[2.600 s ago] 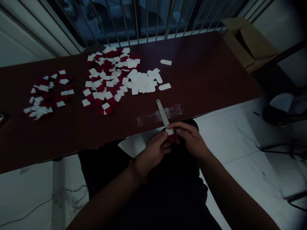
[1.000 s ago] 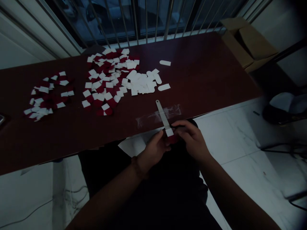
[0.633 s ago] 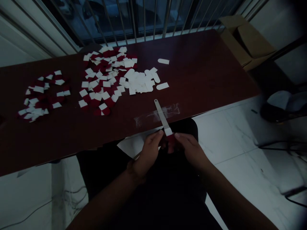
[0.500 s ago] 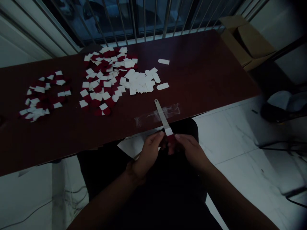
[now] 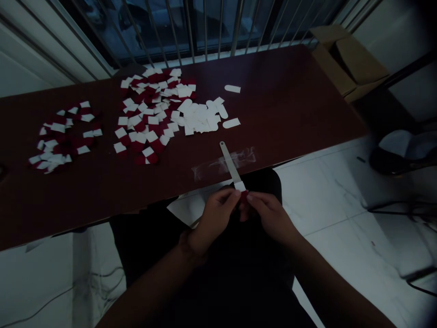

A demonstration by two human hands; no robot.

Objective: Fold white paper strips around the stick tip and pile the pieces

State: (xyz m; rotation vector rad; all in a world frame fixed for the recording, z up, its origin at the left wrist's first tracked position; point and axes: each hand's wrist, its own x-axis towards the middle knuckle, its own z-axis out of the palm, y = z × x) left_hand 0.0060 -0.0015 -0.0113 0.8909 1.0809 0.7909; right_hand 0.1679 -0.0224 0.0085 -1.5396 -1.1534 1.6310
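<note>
A small red fabric piece with a white end [image 5: 240, 186] sits on the near end of a flat metal strip [image 5: 230, 161] with a hole at its far tip. The strip juts over the table's front edge. My left hand [image 5: 218, 212] pinches the red part between thumb and fingers from the left. From the right, my right hand [image 5: 271, 213] pinches the same piece. Its lower portion is partly hidden by my fingers. White round-ended cards [image 5: 200, 117] lie heaped beyond the strip, with single cards [image 5: 231, 123] beside them.
The dark red table [image 5: 290, 105] bears a large heap of red-and-white pieces [image 5: 146, 114] and a smaller heap [image 5: 56, 141] to the left. Clear tape [image 5: 244, 157] lies under the strip. A cardboard box [image 5: 358, 59] stands at the right end, and window bars [image 5: 205, 32] run behind.
My left thumb has moved right and up onto the red part of the piece, covering more of it. My right hand has shifted slightly inward. The strip stays in place.
</note>
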